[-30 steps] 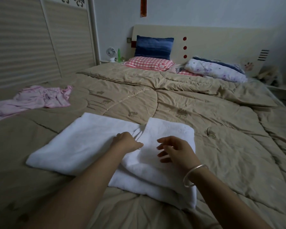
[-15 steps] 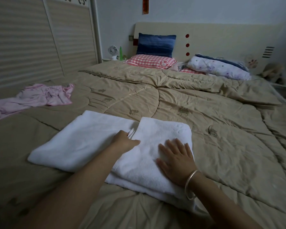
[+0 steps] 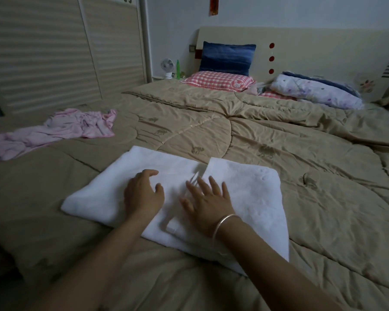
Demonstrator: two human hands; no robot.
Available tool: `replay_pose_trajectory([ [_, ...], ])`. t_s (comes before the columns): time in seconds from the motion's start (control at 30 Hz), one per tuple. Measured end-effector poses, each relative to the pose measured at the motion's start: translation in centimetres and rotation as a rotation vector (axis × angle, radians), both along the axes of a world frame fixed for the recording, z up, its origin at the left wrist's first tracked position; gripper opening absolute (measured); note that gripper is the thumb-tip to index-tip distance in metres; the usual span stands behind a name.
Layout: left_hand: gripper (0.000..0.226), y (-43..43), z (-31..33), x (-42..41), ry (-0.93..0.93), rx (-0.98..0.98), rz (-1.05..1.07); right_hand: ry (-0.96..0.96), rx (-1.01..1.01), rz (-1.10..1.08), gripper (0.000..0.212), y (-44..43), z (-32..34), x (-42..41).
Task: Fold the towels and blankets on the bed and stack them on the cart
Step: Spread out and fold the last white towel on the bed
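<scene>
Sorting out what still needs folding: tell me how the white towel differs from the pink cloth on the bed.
The white towel lies flat and partly folded, one end laid over; the pink cloth lies crumpled and unfolded. The left hand and right hand rest on the white towel; nothing touches the pink cloth. The white towel lies nearest; the pink cloth lies farther left. Both lie on the tan quilt.

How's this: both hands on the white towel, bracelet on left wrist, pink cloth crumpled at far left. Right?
Wrong wrist: head view shows the bracelet on the right wrist. Left hand and right hand are on the white towel; pink cloth crumpled at far left.
</scene>
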State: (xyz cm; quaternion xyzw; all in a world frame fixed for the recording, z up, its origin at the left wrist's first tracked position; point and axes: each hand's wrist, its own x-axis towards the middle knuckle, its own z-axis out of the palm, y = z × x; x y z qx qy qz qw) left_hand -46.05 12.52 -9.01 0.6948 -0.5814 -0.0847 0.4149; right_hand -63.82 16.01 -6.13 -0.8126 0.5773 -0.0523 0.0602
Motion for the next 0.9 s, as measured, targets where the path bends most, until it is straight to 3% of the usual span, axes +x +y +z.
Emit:
replay_pose_trajectory([
  [0.1, 0.037, 0.4, -0.7, 5.4, -0.168, 0.072, 0.062, -0.013, -0.018, 0.045, 0.063, -1.7, -0.5, 3.1],
  [0.27, 0.058, 0.2, -2.3, 10.7, -0.545, 0.518, -0.255, 0.099, 0.118, 0.071, 0.075, -1.6, -2.8, 5.7],
  [0.43, 0.091, -0.8, -2.3, 11.5, -0.637, 0.694, -0.12, 0.168, 0.114, 0.06, 0.064, -0.9, -3.3, 4.3],
  [0.53, 0.096, -1.2, -1.7, 11.2, -0.535, 0.68, -0.092, 0.187, 0.082, 0.056, 0.063, -0.5, -3.8, 4.1],
  [0.63, 0.079, -1.6, -1.0, 11.9, -0.383, 0.472, 0.115, 0.21, 0.025, 0.055, 0.066, -0.1, -4.8, 4.7],
  [0.73, 0.073, -2.2, 1.2, 14.2, -0.196, 0.612, 0.099, 0.224, 0.01, 0.054, 0.082, -0.3, -5.4, 4.8],
  [0.83, 0.081, -2.6, 4.2, 16.3, 0.148, 0.771, -0.055, 0.209, 0.027, 0.037, 0.081, -0.7, -5.6, 4.7],
  [0.9, 0.067, -2.1, 6.3, 16.4, 0.463, 0.767, -0.12, 0.195, 0.051, 0.022, 0.074, -0.8, -5.3, 4.7],
])
